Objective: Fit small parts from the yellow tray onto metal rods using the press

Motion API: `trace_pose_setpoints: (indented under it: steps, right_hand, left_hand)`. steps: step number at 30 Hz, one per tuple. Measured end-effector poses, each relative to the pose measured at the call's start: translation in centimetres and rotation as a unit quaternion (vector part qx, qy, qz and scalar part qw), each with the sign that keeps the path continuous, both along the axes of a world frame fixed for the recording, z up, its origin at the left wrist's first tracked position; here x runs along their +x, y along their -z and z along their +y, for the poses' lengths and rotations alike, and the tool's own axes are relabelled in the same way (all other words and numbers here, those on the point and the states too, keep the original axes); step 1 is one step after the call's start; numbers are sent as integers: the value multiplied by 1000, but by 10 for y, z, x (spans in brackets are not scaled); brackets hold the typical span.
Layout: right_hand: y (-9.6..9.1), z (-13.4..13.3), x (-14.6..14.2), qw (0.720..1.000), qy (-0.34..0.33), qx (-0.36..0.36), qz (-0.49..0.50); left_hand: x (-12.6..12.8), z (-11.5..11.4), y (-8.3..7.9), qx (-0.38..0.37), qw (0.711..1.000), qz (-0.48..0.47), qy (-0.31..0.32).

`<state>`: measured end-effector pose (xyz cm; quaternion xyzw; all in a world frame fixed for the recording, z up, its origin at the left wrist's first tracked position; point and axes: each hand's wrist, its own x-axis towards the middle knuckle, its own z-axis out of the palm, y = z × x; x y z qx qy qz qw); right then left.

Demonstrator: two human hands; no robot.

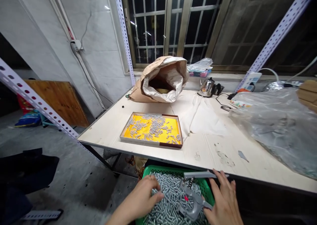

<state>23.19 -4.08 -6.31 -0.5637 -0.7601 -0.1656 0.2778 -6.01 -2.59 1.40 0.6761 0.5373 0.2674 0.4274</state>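
A green plastic basket (pixel 148 170) full of small silver metal pins (pixel 168 192) sits below the table's front edge. My left hand (pixel 143 198) rests on the pins at the basket's left side, fingers curled into the pile. My right hand (pixel 224 200) lies at the basket's right side, fingers stretched along a grey metal hand tool (pixel 192 203) with a red dot that lies on the pins. A grey bar (pixel 198 174) of that tool sits under my fingertips. On the table stands a shallow tray with a yellow floor (pixel 138 139), scattered with several more silver pins (pixel 152 126).
A brown paper sack (pixel 160 79) lies open at the table's back. A steel kettle (pixel 206 88) and cables stand near the window. A clear plastic bag (pixel 277 126) covers the table's right side. A perforated steel rack post (pixel 37 102) slants at left, and another (pixel 277 36) at right.
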Motion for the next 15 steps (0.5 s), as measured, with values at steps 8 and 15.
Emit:
trace_pose_setpoints:
  steps: [8, 15]
  right_hand:
    - [9, 2, 4, 999, -17, 15, -24]
    - [12, 12, 3, 998, -23, 20, -46]
  left_hand:
    - [-40, 156, -28, 131, 971, 134, -146]
    - [-46, 191, -24, 109, 978, 78, -162]
